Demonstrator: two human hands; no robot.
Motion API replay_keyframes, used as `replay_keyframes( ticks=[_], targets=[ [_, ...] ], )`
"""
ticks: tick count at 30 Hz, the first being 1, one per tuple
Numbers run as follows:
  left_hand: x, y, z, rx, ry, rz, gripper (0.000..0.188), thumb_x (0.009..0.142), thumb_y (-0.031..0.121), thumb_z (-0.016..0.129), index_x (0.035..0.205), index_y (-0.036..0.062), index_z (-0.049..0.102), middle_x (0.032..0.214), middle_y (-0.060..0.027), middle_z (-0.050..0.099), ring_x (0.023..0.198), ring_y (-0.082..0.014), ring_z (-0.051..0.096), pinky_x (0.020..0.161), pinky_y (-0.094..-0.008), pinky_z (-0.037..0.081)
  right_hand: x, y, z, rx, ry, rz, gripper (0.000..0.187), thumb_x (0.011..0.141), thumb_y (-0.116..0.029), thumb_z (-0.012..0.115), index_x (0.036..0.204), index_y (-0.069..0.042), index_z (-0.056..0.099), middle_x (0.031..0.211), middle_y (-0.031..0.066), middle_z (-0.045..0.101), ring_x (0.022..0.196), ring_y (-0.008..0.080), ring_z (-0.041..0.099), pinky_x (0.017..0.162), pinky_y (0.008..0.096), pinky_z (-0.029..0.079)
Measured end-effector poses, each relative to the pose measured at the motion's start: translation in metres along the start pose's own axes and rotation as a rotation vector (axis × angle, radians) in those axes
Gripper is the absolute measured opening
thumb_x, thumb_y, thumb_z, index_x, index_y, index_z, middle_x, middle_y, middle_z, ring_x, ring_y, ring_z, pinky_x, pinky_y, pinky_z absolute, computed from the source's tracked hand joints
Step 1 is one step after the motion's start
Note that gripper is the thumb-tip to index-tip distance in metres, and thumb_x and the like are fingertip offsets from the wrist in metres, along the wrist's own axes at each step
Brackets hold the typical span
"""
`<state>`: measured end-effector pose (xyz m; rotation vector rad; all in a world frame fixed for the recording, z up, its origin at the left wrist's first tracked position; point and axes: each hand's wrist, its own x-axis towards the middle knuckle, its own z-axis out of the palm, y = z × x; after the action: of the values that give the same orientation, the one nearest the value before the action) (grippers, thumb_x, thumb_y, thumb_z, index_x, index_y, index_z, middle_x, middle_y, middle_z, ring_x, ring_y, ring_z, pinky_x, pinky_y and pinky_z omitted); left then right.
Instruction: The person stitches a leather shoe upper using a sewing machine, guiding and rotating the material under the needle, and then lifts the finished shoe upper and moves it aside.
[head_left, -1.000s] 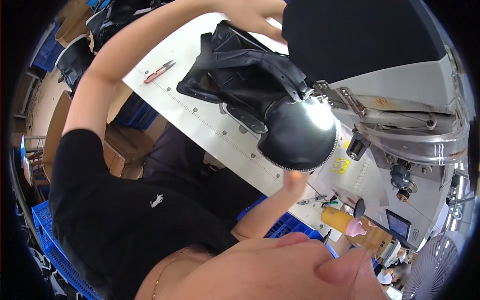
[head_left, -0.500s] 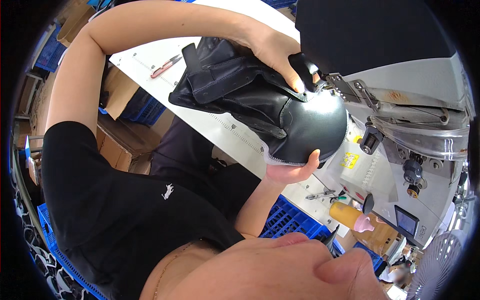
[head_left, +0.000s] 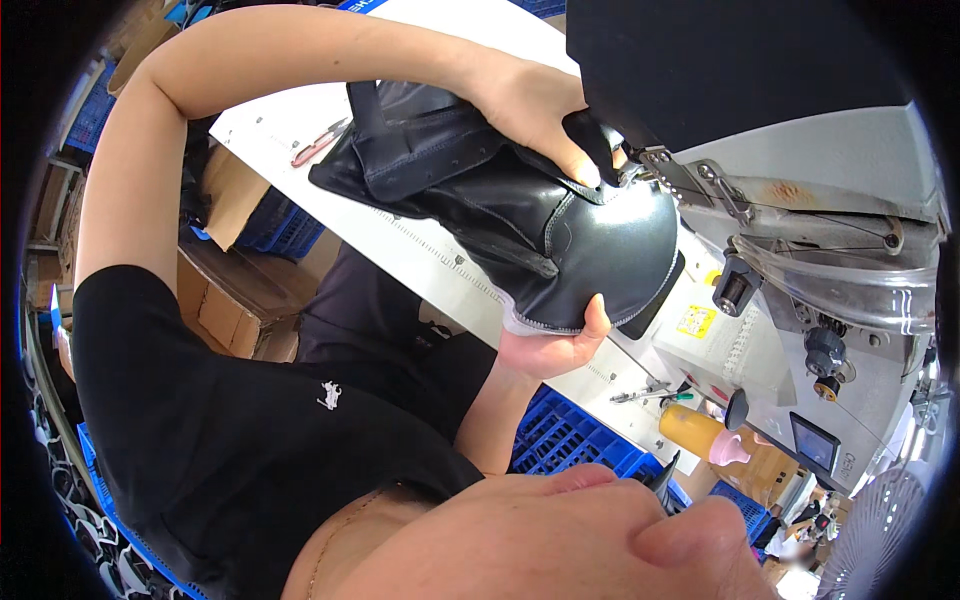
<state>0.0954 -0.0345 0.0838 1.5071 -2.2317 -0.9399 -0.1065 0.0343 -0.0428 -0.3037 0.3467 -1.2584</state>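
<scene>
Boot upper (head_left: 520, 215) betw. hands, over tabletop (head_left: 420, 250), just left of sewing machine (head_left: 800, 200). Snips (head_left: 318, 142) on tabletop behind. Crates (head_left: 570, 440) below tabletop edge.

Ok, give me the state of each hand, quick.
Left hand: closed on the top of the black leather boot upper, at the sewing machine.
Right hand: cupped under the boot upper's toe, supporting it.

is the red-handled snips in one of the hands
No, the red-handled snips lie on the white table, while both the left hand and right hand grip the black leather upper.
</scene>
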Motion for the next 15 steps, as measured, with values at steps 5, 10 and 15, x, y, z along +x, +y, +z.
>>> replay_keyframes(
  ticks=[5, 10, 15],
  targets=[
    [0.001, 0.001, 0.003, 0.037, 0.083, 0.074, 0.053, 0.082, 0.051, 0.059, 0.110, 0.0056, 0.061, 0.102, -0.0142, 0.065, 0.091, -0.0277, 0.062, 0.079, -0.0336, 0.050, -0.002, -0.004, 0.009, -0.075, 0.086, -0.082, 0.055, 0.082, -0.027, 0.049, 0.130, -0.001, 0.042, 0.128, 0.0152, 0.051, 0.116, 0.0311, 0.051, 0.100, 0.0457, 0.039],
    [-0.004, 0.003, 0.002, 0.022, 0.097, 0.072, 0.052, 0.083, 0.050, 0.059, 0.109, 0.0053, 0.062, 0.102, -0.0139, 0.065, 0.093, -0.0276, 0.062, 0.081, -0.0335, 0.049, 0.000, 0.000, 0.013, -0.066, 0.124, -0.073, 0.054, 0.083, -0.027, 0.049, 0.129, 0.000, 0.043, 0.126, 0.0154, 0.052, 0.115, 0.0310, 0.052, 0.099, 0.0449, 0.040],
    [0.001, 0.000, 0.005, 0.002, 0.158, 0.196, 0.049, 0.083, 0.048, 0.060, 0.107, 0.0053, 0.064, 0.102, -0.0143, 0.066, 0.093, -0.0283, 0.062, 0.082, -0.0334, 0.048, 0.002, -0.006, 0.017, 0.017, 0.115, -0.052, 0.051, 0.082, -0.022, 0.049, 0.126, 0.003, 0.044, 0.122, 0.0167, 0.054, 0.111, 0.0306, 0.054, 0.097, 0.0427, 0.042]
  ],
)
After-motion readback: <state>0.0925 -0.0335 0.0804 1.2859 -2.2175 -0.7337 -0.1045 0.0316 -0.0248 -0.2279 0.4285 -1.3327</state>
